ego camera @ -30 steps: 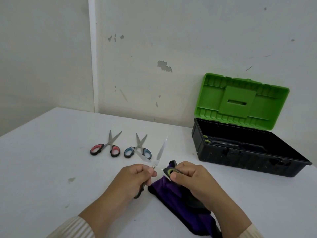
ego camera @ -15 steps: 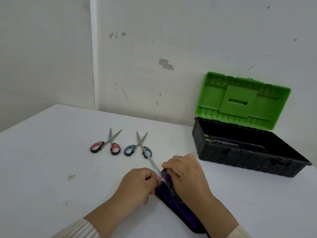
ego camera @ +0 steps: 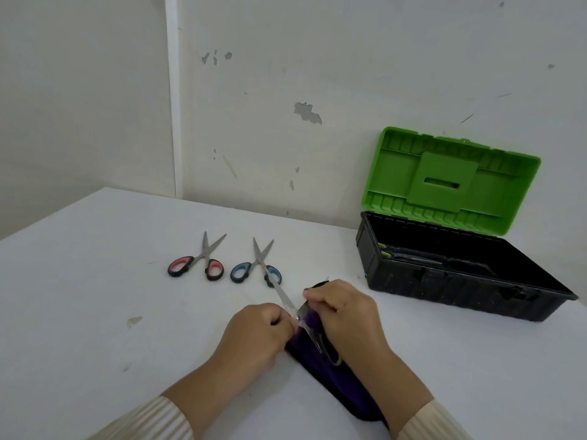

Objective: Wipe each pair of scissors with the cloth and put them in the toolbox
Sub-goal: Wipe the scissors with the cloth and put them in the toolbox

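1. The scissors in hand (ego camera: 287, 301) lie across the purple cloth (ego camera: 343, 385) at the table's (ego camera: 95, 296) near edge — wiping looks under way.
2. The left hand (ego camera: 257, 335) has its grip closed near the pivot; the right hand (ego camera: 346, 312) presses cloth around a blade (its grip closed on both).
3. One pair already lies in the open toolbox (ego camera: 444, 287); red-handled scissors (ego camera: 198, 263) and blue-handled scissors (ego camera: 257, 268) wait — judged roughly a third done.
4. A second ago the blades stood wide open, uncovered; now one is wrapped.

Scissors (ego camera: 287, 304) now lowered onto cloth (ego camera: 343, 385).
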Demonstrator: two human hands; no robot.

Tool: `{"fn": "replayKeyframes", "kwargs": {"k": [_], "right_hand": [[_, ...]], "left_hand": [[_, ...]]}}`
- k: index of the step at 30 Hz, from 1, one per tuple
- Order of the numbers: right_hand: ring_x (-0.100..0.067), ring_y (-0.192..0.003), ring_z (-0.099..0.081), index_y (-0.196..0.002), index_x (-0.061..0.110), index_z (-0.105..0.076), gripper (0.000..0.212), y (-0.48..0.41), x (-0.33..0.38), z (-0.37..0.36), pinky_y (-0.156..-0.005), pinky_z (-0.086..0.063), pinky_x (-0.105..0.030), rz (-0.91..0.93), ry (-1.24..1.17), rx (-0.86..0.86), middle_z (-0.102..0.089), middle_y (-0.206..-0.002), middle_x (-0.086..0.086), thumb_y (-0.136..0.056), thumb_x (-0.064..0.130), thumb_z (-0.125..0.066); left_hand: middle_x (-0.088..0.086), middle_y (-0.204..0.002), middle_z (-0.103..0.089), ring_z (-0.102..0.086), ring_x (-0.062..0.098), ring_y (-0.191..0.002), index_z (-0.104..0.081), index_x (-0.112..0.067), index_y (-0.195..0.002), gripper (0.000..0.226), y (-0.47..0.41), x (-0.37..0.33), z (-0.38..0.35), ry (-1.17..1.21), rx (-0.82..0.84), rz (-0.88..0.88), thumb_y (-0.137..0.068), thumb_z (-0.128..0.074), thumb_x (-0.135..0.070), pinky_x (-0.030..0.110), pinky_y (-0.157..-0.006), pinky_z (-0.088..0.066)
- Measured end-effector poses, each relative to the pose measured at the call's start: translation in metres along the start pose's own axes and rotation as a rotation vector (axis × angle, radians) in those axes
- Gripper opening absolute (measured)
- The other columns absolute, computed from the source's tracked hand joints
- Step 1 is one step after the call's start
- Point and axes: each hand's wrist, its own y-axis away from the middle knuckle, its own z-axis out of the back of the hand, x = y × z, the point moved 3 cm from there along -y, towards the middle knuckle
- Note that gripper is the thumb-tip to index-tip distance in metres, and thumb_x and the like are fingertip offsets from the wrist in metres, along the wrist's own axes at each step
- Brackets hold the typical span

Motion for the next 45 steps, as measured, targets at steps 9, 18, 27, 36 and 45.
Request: {"fn": "replayKeyframes", "kwargs": {"k": [9, 18, 27, 36, 45], "right_hand": [[-0.007, -0.082, -0.061, -0.085, 0.013, -0.075, 0.017, 0.001, -0.004, -0.001, -0.077, -0.043, -0.004, -0.004, -0.004, -0.063, -0.072, -0.082, -0.004, -0.076, 0.003, -0.063], [0.0, -0.087, -0.061, -0.081, 0.029, -0.073, 0.024, -0.005, -0.028, 0.03, -0.087, -0.046, -0.018, -0.38, -0.23, -0.211, -0.07, -0.088, 0.014, -0.08, 0.007, -0.064], [0.002, -0.078, -0.058, -0.072, 0.038, -0.066, 0.015, 0.01, 0.012, 0.023, -0.068, -0.042, -0.01, -0.262, -0.149, 0.439, -0.064, -0.082, 0.012, -0.084, 0.03, -0.062], [-0.007, -0.065, -0.058, -0.069, 0.025, -0.071, 0.016, 0.01, 0.004, 0.016, -0.067, -0.05, -0.025, -0.457, -0.365, 0.204, -0.066, -0.069, 0.005, -0.083, 0.026, -0.064], [0.003, -0.073, -0.059, -0.091, 0.022, -0.073, 0.015, 0.013, 0.007, 0.006, -0.071, -0.043, -0.008, -0.36, -0.32, 0.383, -0.067, -0.084, 0.013, -0.084, 0.014, -0.062]], "left_hand": [[0.0, -0.052, -0.049, -0.035, 0.006, -0.034, -0.063, 0.003, -0.073, 0.032, 0.0, 0.0, 0.001, -0.009, 0.007, -0.007, -0.087, -0.062, -0.025, 0.021, -0.044, -0.033], [0.003, -0.054, -0.047, -0.033, 0.011, -0.035, -0.058, 0.004, -0.071, 0.034, 0.006, -0.005, 0.002, 0.065, 0.084, 0.015, -0.087, -0.064, -0.025, 0.017, -0.039, -0.031], [-0.001, -0.05, -0.059, -0.043, 0.014, -0.037, -0.069, -0.001, -0.075, 0.021, 0.004, -0.007, 0.02, 0.198, 0.042, 0.062, -0.086, -0.062, -0.018, 0.02, -0.039, -0.032], [0.006, -0.08, -0.074, -0.062, 0.014, -0.058, -0.067, -0.008, -0.099, 0.03, 0.0, -0.001, 0.006, 0.961, 0.151, 0.247, -0.072, -0.063, -0.022, 0.028, -0.058, -0.05], [0.008, -0.075, -0.076, -0.064, 0.024, -0.071, -0.065, -0.004, -0.092, 0.018, -0.003, 0.004, 0.007, 0.868, -0.053, 0.258, -0.093, -0.055, -0.019, 0.032, -0.063, -0.048]]}}
